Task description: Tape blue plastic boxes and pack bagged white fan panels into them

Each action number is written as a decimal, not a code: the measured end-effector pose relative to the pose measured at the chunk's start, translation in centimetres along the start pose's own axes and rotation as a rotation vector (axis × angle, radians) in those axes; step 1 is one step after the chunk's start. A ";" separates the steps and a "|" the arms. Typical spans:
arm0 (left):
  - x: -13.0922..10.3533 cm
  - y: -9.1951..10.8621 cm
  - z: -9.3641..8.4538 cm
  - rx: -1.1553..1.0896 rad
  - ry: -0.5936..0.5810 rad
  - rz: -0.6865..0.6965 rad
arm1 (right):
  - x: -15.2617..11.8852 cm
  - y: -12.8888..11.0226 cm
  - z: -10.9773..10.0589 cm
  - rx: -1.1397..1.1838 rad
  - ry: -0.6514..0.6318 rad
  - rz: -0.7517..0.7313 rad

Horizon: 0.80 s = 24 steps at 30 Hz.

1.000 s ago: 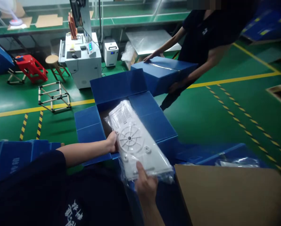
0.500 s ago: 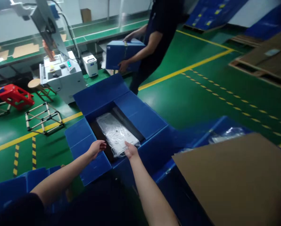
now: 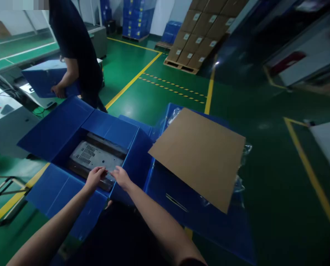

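Note:
A grey metal panel [image 3: 98,157] with vent slots and small holes lies inside an open blue box [image 3: 137,162], with dark padding [image 3: 80,170] along its sides. Clear wrap seems to cover it. Over its near end, my left hand [image 3: 95,178] has its fingers curled in a pinch; what they hold, if anything, is too small to make out. Beside it, at the box's near right rim, my right hand [image 3: 122,178] has thumb and fingers slightly apart near the panel; contact is unclear.
A cardboard sheet [image 3: 198,155] lies over a second blue box [image 3: 167,192] with clear plastic. A person [image 3: 76,48] carries a blue case [image 3: 48,79] at upper left. Stacked cartons [image 3: 198,35] stand on a pallet behind. A tube frame [image 3: 4,195] is at left.
The view has swung right. My left hand has come over the panel, closer to my right, and its fingers have curled. The panel's vent slots now show. The person has moved with the case.

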<state>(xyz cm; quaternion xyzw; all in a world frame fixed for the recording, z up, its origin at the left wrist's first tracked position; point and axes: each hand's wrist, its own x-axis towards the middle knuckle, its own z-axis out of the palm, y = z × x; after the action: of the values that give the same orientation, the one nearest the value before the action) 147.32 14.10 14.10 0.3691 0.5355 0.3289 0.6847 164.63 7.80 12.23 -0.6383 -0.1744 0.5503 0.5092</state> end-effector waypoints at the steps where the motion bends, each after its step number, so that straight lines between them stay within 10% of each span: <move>1: 0.6 0.6 2.5 0.011 -0.064 -0.007 | -1.3 0.1 -2.0 0.054 0.038 -0.001; 9: 1.2 0.9 27.4 0.015 -0.365 -0.355 | -12.4 1.3 -25.3 0.525 0.816 -0.014; 13: -1.2 -0.1 34.0 -0.017 -0.364 -0.297 | -17.3 1.4 -35.3 0.713 1.109 -0.020; 18: -3.9 1.5 30.5 -0.117 -0.307 -0.099 | -19.1 0.5 -42.3 0.714 0.978 -0.101; 24: -4.3 4.0 11.7 -0.240 0.107 0.212 | -16.9 -0.7 -35.1 0.354 0.450 -0.122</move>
<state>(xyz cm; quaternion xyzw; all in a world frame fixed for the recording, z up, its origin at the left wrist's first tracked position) 157.63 10.69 21.40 0.3211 0.4863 0.4801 0.6557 190.17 -21.22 17.36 -0.6338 0.0037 0.3852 0.6707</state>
